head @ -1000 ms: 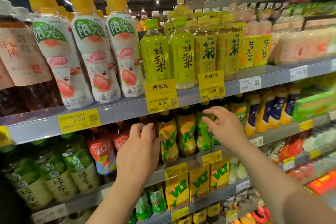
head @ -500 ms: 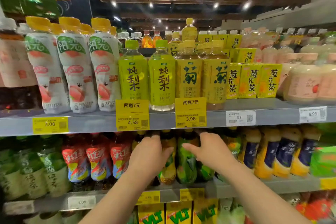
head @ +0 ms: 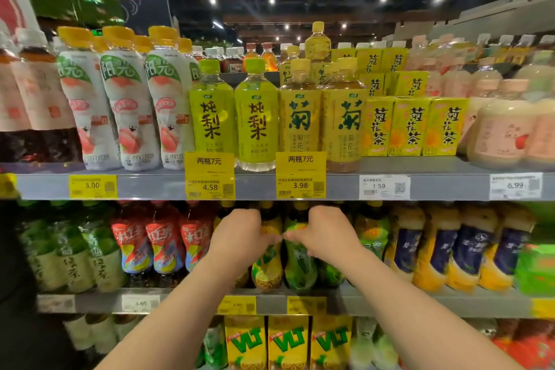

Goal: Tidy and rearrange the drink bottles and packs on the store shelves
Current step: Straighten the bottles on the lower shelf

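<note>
On the middle shelf (head: 390, 299), my left hand (head: 240, 234) curls round the neck of a yellow lemon-tea bottle (head: 267, 270), thumb across its front. Right beside it, my right hand (head: 327, 234) curls round the neck of a green-labelled bottle (head: 300, 270). The two thumbs almost touch between the bottles. Both bottles stand upright on the shelf, and their caps sit in the shadow under the upper shelf (head: 450, 186). My fingers are hidden behind the bottles.
Red iced-tea bottles (head: 163, 243) and green-tea bottles (head: 69, 252) stand to the left; blue-and-yellow bottles (head: 435, 249) stand to the right. The upper shelf carries peach drinks (head: 129, 99), pear bottles (head: 211, 117), chrysanthemum bottles (head: 300, 117) and cartons (head: 411, 126). VLT cartons (head: 286, 342) stand below.
The view has risen and swung to face the shelves squarely. Both hands have come together in the middle shelf and closed on two neighbouring bottles.
</note>
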The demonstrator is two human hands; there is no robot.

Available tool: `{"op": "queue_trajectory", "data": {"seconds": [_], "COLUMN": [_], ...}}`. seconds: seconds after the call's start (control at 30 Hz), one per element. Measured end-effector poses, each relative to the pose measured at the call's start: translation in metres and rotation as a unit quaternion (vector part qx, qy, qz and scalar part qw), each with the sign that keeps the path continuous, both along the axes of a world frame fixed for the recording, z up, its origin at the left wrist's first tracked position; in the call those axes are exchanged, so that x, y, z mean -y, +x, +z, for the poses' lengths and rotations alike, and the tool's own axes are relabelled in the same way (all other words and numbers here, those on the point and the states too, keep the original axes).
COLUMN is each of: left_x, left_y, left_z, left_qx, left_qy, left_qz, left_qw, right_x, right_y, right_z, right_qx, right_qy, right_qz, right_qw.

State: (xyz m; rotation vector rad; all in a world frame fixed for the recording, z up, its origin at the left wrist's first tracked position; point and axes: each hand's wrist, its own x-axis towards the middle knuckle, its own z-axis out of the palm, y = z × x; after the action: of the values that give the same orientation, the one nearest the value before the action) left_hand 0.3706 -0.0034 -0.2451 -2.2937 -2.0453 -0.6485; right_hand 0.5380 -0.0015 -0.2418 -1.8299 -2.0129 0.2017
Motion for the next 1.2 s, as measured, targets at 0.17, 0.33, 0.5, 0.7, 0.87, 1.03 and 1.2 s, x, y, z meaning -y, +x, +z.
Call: {"op": "queue_trajectory", "data": {"seconds": [0.17,0.33,0.5,0.7,0.87,1.03,1.2], "left_x": [-0.001,-0.006,-0.004,0.020,0.045,0.051,0.038], "left_y": [-0.003,-0.002,-0.003,0.012,0.022,0.035,0.077], "left_z": [0.003,0.002,-0.005,-0.011,-0.015,-0.018,-0.013], "left_qx": [-0.006,-0.004,0.007,-0.039,-0.092,-0.095,-0.074], "left_qy": [-0.005,-0.007,0.009,0.041,0.097,0.157,0.095], "left_qz": [0.007,-0.002,-0.009,0.023,0.013,-0.065,-0.118], "left_qw": [1.000,1.000,1.000,0.998,0.991,0.981,0.986], "right_x": [0.000,0.002,-0.007,-0.003,0.023,0.042,0.035], "right_y": [-0.003,0.003,0.007,0.012,0.051,0.110,0.126], "right_z": [0.007,0.014,0.009,0.004,-0.014,-0.024,-0.019], "right_qx": [0.057,0.077,0.057,0.032,-0.052,-0.134,-0.061], "right_qy": [0.052,0.036,0.013,0.047,0.101,0.209,0.086], "right_qz": [-0.027,-0.022,-0.029,-0.022,0.007,-0.120,-0.119], "right_qw": [0.997,0.996,0.998,0.998,0.994,0.961,0.987]}}
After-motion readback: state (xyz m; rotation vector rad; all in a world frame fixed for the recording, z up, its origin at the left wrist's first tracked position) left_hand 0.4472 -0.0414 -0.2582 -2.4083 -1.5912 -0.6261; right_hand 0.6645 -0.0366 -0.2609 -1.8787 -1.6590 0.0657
